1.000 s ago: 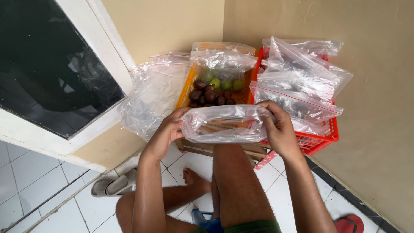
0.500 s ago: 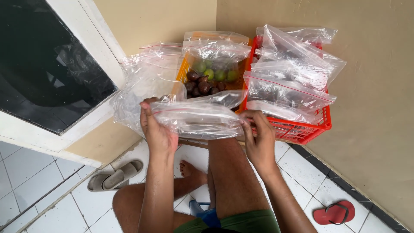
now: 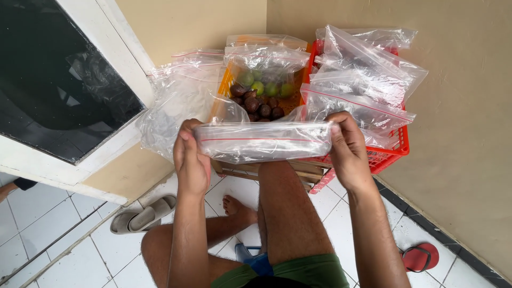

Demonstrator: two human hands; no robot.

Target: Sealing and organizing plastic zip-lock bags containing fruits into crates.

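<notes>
We are holding a clear zip-top plastic bag [image 3: 264,141] stretched flat between both hands, level above the raised knee and just in front of the crates. The left hand [image 3: 191,157] is closing around the bag's left end, fingers curled over the film; the right hand [image 3: 348,152] is pinching the right end, thumb on top. Both hands are gripping the bag itself, and nothing else.

We are judging the bag to be very light, thin and limp: it is sagging slightly between the two grips and wrinkling along its lower edge. The film looks smooth and likely slippery, so the firmest hold is at the two ends of the stiffer seal strip with its red line, where the hands are now. We cannot tell whether the seal is open or shut, nor whether anything is inside.

Behind the bag we are noting an orange crate [image 3: 223,90] holding dark brown fruits [image 3: 256,104] and green fruits [image 3: 264,85], partly draped in plastic. Beside it a red crate [image 3: 392,152] is carrying a stack of further clear bags [image 3: 362,74]. More loose bags [image 3: 178,101] are leaning against the wall below the dark window [image 3: 53,80]. On the tiled floor [image 3: 32,234] a grey sandal [image 3: 141,213] and a red sandal [image 3: 420,257] are lying well apart.
</notes>
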